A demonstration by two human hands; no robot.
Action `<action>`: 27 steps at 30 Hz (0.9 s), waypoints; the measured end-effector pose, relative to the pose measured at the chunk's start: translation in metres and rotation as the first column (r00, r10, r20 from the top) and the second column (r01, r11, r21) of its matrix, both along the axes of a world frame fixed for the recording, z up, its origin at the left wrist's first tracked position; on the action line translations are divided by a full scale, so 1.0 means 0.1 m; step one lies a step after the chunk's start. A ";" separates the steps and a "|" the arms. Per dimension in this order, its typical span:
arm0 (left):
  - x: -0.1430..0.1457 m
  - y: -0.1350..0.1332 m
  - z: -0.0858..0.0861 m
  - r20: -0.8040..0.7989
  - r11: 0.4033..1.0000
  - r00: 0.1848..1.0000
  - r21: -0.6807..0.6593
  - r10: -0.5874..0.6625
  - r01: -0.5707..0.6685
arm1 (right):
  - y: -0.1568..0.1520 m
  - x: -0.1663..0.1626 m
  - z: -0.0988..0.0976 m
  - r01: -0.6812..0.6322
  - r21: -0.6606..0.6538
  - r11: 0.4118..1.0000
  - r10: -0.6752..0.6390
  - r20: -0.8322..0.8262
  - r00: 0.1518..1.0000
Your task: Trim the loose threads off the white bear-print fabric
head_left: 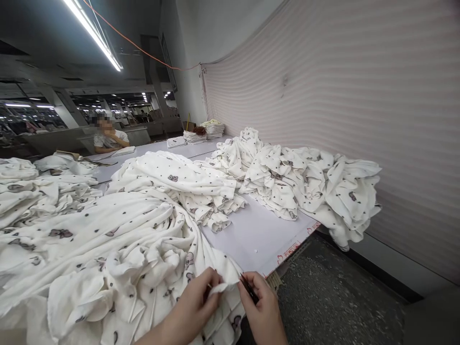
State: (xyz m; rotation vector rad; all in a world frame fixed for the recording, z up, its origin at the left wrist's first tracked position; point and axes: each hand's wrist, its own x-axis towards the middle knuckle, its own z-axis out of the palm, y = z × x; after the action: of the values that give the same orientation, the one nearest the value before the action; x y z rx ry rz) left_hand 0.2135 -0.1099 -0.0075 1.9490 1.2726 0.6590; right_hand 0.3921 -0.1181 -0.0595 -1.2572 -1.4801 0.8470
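My left hand (201, 299) is closed, pinching an edge of white printed fabric (220, 287) between thumb and fingers. Close beside it on the right, my right hand (260, 304) is wrapped around small dark thread snips (248, 289), their tip near the fabric edge. Part of the snips is hidden in the palm. The pinched cloth belongs to a large heap of white fabric (143, 225) with small dark dots and greyish-pink figures, which spreads over the near and left side of the table.
Another heap of the same fabric (280, 177) hangs over the right edge of the pale table (244, 235). Folded stacks (212, 129) stand at the far end. A person (109, 136) sits across the table. A striped sheet (323, 86) covers the right wall, above dark floor (334, 287).
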 end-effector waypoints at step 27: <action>-0.02 0.09 0.15 0.191 0.961 0.961 -0.229 0.203 -0.157 | -0.04 -0.15 0.00 -0.028 0.117 0.993 0.026 0.019 0.999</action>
State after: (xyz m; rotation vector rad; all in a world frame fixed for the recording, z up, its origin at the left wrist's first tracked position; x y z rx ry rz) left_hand 0.2118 -0.1006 0.0079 1.5575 1.3371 0.7668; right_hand 0.3774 -0.1220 -0.0596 -1.1620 -1.5413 0.7569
